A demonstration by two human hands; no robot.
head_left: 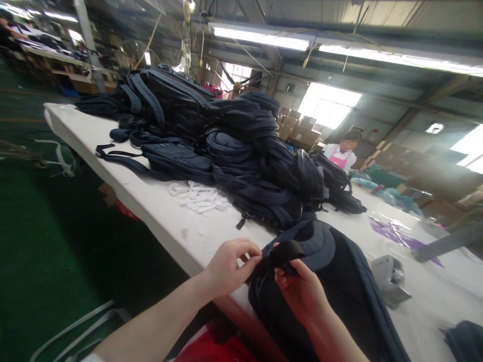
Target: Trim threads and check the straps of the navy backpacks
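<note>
A dark backpack [350,281] lies on the white table in front of me. Its black webbing strap [289,253] is raised in a loop above it. My right hand [302,289] is closed around the strap, fingers and thumb pinching it. To the left, my left hand [232,266] has thumb and index finger pressed together at the strap's left end. What exactly the left fingertips pinch is too small to make out clearly, but the black webbing meets them there.
A large pile of dark backpacks [226,136] covers the far side of the table [151,193]. White scraps [204,198] lie before it. At right are a grey packet [390,279], purple plastic [403,236] and a metal post [449,244]. A person [339,156] stands behind.
</note>
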